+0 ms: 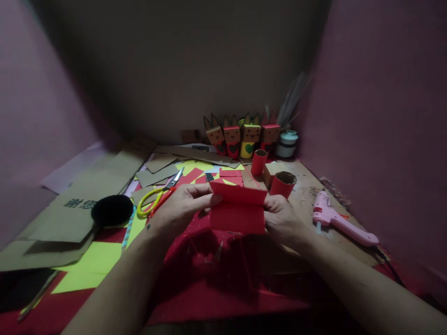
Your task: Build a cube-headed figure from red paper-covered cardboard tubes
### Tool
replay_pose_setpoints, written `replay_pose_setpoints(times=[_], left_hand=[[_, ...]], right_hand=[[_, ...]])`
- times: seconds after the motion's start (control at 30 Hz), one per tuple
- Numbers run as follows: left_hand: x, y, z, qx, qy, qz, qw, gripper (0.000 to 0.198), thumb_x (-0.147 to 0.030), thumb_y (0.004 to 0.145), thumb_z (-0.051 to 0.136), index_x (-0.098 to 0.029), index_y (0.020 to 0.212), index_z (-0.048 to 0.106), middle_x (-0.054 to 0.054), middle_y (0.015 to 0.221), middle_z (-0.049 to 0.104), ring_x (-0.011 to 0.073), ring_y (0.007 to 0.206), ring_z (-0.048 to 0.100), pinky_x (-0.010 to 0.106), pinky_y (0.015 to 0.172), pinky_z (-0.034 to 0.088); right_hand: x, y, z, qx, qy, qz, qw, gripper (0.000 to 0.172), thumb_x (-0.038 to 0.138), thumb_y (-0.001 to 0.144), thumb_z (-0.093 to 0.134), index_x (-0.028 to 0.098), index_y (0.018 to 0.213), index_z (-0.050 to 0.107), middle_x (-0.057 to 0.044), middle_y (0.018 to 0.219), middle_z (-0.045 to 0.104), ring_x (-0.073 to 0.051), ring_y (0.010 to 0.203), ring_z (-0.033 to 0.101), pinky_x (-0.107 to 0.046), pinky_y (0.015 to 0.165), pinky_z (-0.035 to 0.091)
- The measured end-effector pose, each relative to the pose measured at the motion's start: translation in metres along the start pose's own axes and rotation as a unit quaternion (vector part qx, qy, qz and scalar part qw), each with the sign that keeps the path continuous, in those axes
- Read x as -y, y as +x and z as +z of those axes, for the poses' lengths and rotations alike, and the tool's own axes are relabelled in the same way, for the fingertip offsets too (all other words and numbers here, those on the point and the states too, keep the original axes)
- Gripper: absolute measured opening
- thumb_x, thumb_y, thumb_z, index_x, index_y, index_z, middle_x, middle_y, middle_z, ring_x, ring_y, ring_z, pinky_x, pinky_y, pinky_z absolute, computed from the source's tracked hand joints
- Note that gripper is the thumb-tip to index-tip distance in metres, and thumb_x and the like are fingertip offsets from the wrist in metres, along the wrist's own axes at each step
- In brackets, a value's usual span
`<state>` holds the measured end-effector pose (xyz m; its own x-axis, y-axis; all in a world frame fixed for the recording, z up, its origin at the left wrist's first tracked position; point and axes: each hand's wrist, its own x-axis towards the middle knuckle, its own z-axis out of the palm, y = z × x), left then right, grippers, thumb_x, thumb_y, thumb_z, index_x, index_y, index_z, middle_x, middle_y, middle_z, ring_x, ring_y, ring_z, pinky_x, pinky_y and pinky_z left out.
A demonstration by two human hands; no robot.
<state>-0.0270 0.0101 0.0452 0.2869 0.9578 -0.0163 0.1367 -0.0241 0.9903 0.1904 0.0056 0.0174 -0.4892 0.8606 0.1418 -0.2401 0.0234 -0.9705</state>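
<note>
Head view: both hands are gripping one piece of red folded paper (237, 218), which is sitting between them above the table. The left hand (185, 204) is pinching its left edge, the thumb lying over the face that is turned toward the person and the fingers going behind it. The right hand (282, 216) is closing on the right edge, its fingertips partly hidden by the sheet. A crease is running across the paper from side to side, and the upper flap is tilting away from the lower panel.

Just beyond the left hand, scissors (169, 188) with one yellow and one red handle are lying with their blades pointing away, the red handle partly hidden by that hand. Beyond the right hand, two red tubes (259, 164) are standing on end near a cardboard block (274, 173). Farther right, a pink glue gun (333, 219) is lying on cardboard.

To the left, a black round object (112, 210) is resting on a brown sheet (63, 218) with printed characters, and yellow-green paper (92, 260) is spreading below. Along the back wall, four eared cardboard figures (232, 135) are standing in a row beside a pale lidded jar (287, 144).
</note>
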Motion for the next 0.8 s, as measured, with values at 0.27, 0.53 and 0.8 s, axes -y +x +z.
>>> replay_pose_setpoints(times=[0.27,0.53,0.8], left_hand=[[-0.002,-0.006,-0.006,-0.016,0.073,-0.007,0.997,0.031,-0.039,0.083,0.066,-0.018,0.06,0.063,-0.004,0.056,0.054,0.0071,0.051,0.044,0.02,0.049,0.032],[0.002,-0.028,-0.086,-0.255,0.51,-0.118,0.813,0.047,-0.05,0.087,0.048,-0.016,0.114,0.065,0.012,0.104,0.072,0.0242,0.09,0.066,0.033,0.076,0.05],[0.041,0.002,-0.095,-0.201,0.57,-0.184,0.775,0.035,-0.037,0.072,0.063,-0.015,0.099,0.068,0.019,0.095,0.073,0.0365,0.094,0.068,0.037,0.071,0.048]], right_hand=[[0.014,-0.001,0.002,0.06,0.037,0.043,0.997,0.029,0.033,0.074,0.08,0.02,0.1,0.08,-0.006,0.09,0.078,-0.022,0.086,0.073,-0.037,0.081,0.059],[0.018,0.006,-0.019,0.079,0.054,0.064,0.993,0.013,0.026,0.072,0.08,0.027,0.086,0.081,-0.005,0.083,0.078,-0.025,0.088,0.072,-0.037,0.079,0.059],[0.019,0.001,-0.018,0.084,0.067,0.135,0.985,0.029,0.03,0.066,0.082,0.02,0.093,0.078,-0.007,0.075,0.077,-0.025,0.081,0.073,-0.035,0.072,0.059]])
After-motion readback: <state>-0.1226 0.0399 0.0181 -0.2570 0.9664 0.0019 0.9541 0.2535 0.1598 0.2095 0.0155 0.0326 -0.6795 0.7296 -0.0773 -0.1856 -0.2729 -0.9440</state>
